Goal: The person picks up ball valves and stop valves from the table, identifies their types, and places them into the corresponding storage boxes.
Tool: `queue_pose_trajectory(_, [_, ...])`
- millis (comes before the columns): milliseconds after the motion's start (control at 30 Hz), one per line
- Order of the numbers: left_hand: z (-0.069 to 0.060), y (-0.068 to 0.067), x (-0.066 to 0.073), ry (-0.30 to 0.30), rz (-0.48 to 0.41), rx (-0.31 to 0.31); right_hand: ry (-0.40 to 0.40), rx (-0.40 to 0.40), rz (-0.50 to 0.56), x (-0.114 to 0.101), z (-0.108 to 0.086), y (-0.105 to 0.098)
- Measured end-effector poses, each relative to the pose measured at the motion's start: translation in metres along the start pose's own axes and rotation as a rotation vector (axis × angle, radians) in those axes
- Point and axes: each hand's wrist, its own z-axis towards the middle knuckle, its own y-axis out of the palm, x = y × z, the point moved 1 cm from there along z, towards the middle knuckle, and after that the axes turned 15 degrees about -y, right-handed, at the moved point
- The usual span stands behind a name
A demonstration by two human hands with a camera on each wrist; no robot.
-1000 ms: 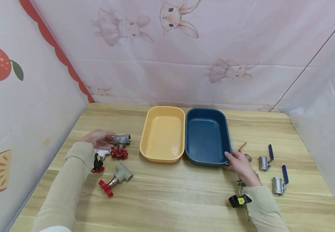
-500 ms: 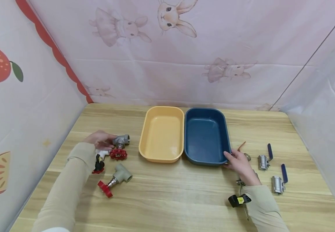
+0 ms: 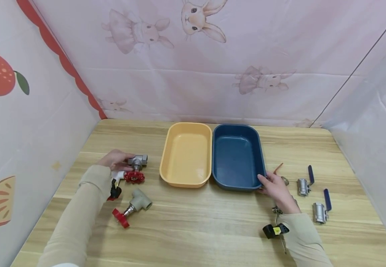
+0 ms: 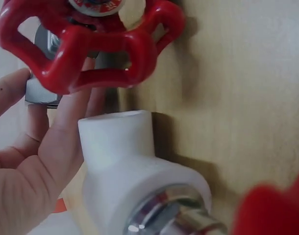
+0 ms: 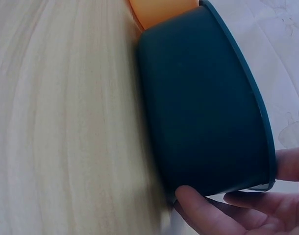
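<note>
At the left of the head view, my left hand point(image 3: 115, 160) grips the end of a metal tee valve point(image 3: 137, 161) with a red handwheel point(image 3: 134, 177). The left wrist view has thumb and fingers point(image 4: 66, 115) on either side of its metal body point(image 4: 39, 93), beside a white valve point(image 4: 117, 142). A grey valve with a red wheel point(image 3: 141, 200) lies nearer the front. My right hand point(image 3: 278, 191) holds the near right corner of the blue tray point(image 3: 238, 187); in the right wrist view, its fingers point(image 5: 208, 213) lie against the outer wall point(image 5: 203, 107).
A yellow tray point(image 3: 186, 184) stands against the blue one's left side. Two metal valves with blue levers point(image 3: 303, 187) point(image 3: 320, 213) lie at the right. A valve with an orange lever point(image 3: 279, 168) is partly hidden behind my right hand. Patterned cloth point(image 3: 196, 92) rises behind the table point(image 3: 193, 230).
My left hand has closed on the metal tee valve, which has shifted slightly left and toward the front. The right hand stays on the blue tray's corner.
</note>
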Motion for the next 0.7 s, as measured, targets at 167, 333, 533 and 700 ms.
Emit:
queue_pose_trajectory(167, [-0.0024,-0.0013,-0.0002,0.018,0.007,0.007,0.005,0.002,0.013,-0.0018,0.0008,-0.0005])
queue_pose_trajectory(333, [-0.0042,-0.001,0.0022,0.029,0.065,-0.016,0.007,0.004,0.015,-0.0044,0.0009,-0.0009])
queue_pose_trajectory(533, [-0.0026,-0.0003,0.0057,0.021,0.061,-0.073,0.01,0.008,0.022,-0.006,0.0017,-0.0015])
queue_pose_trajectory(700, [-0.0023,-0.0002,0.0066,0.013,0.083,-0.061,0.016,0.009,0.018,-0.0081,0.0014,-0.0015])
